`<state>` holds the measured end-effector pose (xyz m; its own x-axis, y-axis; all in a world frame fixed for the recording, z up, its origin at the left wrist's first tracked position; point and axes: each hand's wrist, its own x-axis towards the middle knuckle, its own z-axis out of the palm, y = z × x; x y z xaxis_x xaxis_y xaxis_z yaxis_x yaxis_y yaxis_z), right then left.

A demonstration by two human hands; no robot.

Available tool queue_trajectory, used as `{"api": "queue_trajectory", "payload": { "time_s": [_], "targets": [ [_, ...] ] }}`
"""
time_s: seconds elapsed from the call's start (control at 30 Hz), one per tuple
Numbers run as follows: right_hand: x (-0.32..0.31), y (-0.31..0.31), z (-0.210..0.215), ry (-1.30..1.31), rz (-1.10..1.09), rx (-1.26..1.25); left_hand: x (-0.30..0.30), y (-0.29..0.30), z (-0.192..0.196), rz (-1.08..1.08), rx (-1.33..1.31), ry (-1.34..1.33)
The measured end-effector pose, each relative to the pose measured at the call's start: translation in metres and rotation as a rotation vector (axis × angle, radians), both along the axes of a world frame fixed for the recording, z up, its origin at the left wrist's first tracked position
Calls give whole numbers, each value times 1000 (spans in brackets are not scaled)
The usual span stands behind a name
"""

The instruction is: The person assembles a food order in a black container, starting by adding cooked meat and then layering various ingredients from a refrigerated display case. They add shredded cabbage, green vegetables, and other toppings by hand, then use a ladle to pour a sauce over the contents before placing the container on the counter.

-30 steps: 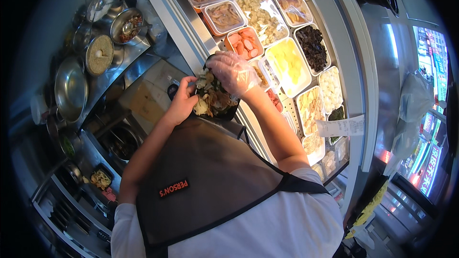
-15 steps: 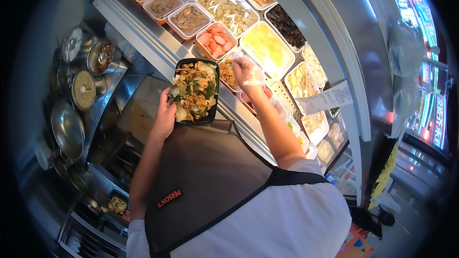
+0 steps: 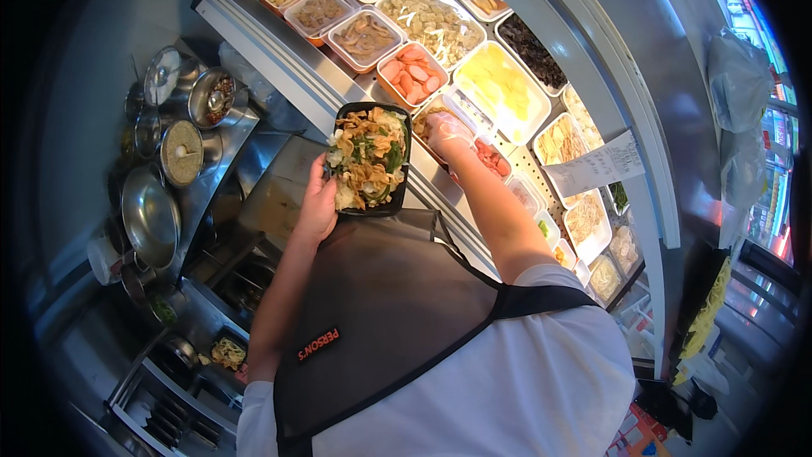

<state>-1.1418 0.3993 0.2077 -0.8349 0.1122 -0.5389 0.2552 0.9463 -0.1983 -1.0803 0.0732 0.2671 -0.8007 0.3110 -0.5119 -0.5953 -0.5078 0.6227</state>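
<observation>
My left hand [image 3: 318, 207] grips the near left edge of a black plastic takeaway box [image 3: 403, 190]. Brown crisp pieces, pale leaves and green vegetable strips [image 3: 368, 156] fill the box. My right hand [image 3: 450, 130], in a clear disposable glove, reaches into a tub of golden-brown fried pieces [image 3: 420, 125] just right of the box. Its fingers look curled, and the tips are out of sight, so whatever they hold cannot be made out. A clear plastic lid [image 3: 467, 108] tilts beside that hand. Sliced pink sausage [image 3: 412, 74] and a tub of red pieces [image 3: 492, 158] flank the tub.
Yellow slices fill a large white tub [image 3: 505, 89] behind my right hand. Dark fungus [image 3: 529, 51] lies farther back. A paper slip [image 3: 596, 165] hangs from the display frame. At left stand a steel bowl [image 3: 150, 216] and seasoning pots [image 3: 182, 152]. A metal rail [image 3: 279, 59] edges the counter.
My right hand has gone down into the tub of fried pieces from just above it. The box stays in my left hand. The whole view has shifted slightly.
</observation>
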Motion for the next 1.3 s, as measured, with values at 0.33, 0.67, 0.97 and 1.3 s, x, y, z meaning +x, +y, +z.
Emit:
{"api": "queue_trajectory", "payload": {
  "time_s": [0.33,0.67,0.97,1.3],
  "targets": [
    [41,-3,13,284,-72,-162,-9,-6,4,-45,-2,21],
    [54,-50,81,946,-388,-260,-41,-16,-13,-263,83,59],
    [79,-147,151,521,51,-104,-24,-11,-22,-397,190,96],
    [76,-189,147,564,-84,-13,-28,-13,-17,-377,166,137]
  ]
}}
